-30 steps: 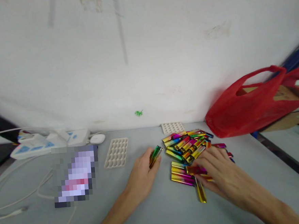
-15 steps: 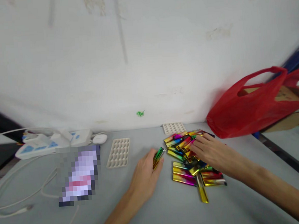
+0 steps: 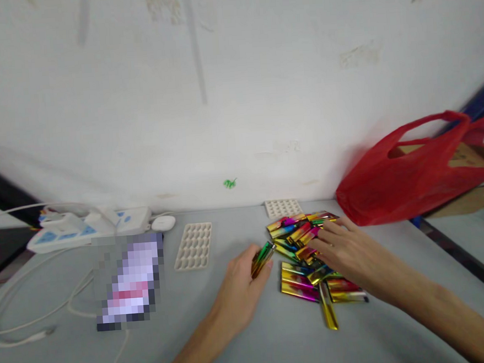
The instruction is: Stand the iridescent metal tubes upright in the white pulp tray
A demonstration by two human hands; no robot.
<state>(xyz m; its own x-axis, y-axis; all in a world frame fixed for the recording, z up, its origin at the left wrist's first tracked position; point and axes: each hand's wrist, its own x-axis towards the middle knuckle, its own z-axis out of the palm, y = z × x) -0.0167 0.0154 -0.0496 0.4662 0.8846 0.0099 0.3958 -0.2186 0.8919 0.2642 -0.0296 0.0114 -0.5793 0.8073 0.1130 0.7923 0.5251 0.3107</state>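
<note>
Metallic multicoloured lighters (image 3: 298, 288) lie in a loose pile right of centre on the grey table. My left hand (image 3: 243, 283), left of the pile, is closed around lighters (image 3: 263, 259) with green and gold bodies; how many it holds is unclear. Over the pile's right side rests my right hand (image 3: 344, 246), its fingers bent down among the lighters. Whatever lies under those fingertips is hidden. One gold lighter (image 3: 328, 308) points toward the front edge, below the rest.
A white moulded tray (image 3: 194, 246) lies left of my left hand, another (image 3: 283, 208) behind the pile. A red bag (image 3: 411, 175) with cardboard stands at right. At left are a power strip (image 3: 132, 221), cables and a blurred-out phone (image 3: 133, 280).
My left hand has moved slightly right with its lighters, closer to the pile. The right hand has shifted a little right and down, its fingers still over the pile.
</note>
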